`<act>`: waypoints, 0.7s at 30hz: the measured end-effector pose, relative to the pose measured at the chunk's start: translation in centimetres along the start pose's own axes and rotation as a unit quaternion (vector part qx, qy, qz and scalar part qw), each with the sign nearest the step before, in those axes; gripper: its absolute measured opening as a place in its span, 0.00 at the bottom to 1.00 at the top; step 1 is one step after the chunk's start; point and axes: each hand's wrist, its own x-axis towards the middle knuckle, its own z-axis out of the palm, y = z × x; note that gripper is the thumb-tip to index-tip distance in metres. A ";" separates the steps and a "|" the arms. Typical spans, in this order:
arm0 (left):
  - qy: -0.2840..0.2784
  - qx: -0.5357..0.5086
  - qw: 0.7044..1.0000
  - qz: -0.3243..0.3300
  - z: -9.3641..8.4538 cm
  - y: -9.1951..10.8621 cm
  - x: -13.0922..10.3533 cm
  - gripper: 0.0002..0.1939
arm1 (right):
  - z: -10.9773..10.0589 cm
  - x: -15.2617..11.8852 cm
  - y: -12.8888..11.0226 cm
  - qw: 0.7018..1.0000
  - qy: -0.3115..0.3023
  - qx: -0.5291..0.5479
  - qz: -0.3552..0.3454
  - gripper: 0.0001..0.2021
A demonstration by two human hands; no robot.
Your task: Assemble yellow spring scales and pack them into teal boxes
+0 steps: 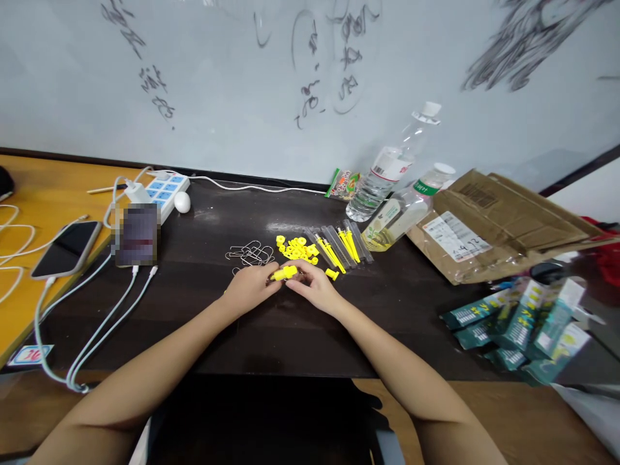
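Note:
Near the front middle of the dark table, my left hand (249, 289) and my right hand (317, 289) come together around a small yellow plastic piece (284, 274). The fingers of both hands are closed on it, and they partly hide its ends. Just beyond the hands lies a pile of small yellow plastic parts (298, 248). Left of the pile, large metal paper clips (250, 253) lie in a loose heap. To its right are yellow sticks (330, 252) and clear plastic tubes (345, 242). A single yellow spool-shaped part (332, 274) sits beside my right hand.
Two bottles, a water bottle (382, 177) and one with yellowish liquid (404, 213), stand back right. Farther right are a brown parcel (504, 223) and green packets (520, 323). A power strip (167, 194), phone (68, 248) and cables occupy the left. A whiteboard (217, 97) rises behind.

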 end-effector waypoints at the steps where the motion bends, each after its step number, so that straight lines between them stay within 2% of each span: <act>1: -0.001 0.000 1.000 0.002 0.0 0.0 0.0 0.09 | 0.1 -0.1 0.0 1.000 0.003 0.002 -0.002 0.14; 5: 0.015 -0.045 0.999 0.016 -0.2 0.0 0.0 0.08 | -0.1 0.2 0.5 0.998 0.012 0.046 0.027 0.16; 8: -0.016 -0.163 0.986 0.036 -0.4 0.2 -0.2 0.12 | -1.2 0.9 0.8 0.991 0.055 0.110 0.051 0.17; 10: -0.074 -0.287 0.954 0.040 -0.4 0.4 -0.3 0.15 | -2.1 1.4 0.8 0.979 0.100 0.167 0.055 0.18; 13: -0.145 -0.442 0.885 0.019 0.2 0.5 -0.3 0.19 | -2.9 1.9 0.4 0.961 0.142 0.230 0.063 0.21; 18: -0.227 -0.579 0.783 0.001 1.5 0.6 -0.1 0.24 | -2.6 1.9 0.2 0.940 0.168 0.284 0.085 0.20; 21: -0.264 -0.610 0.747 -0.012 1.8 0.6 0.0 0.26 | -2.2 1.9 0.4 0.928 0.170 0.317 0.098 0.20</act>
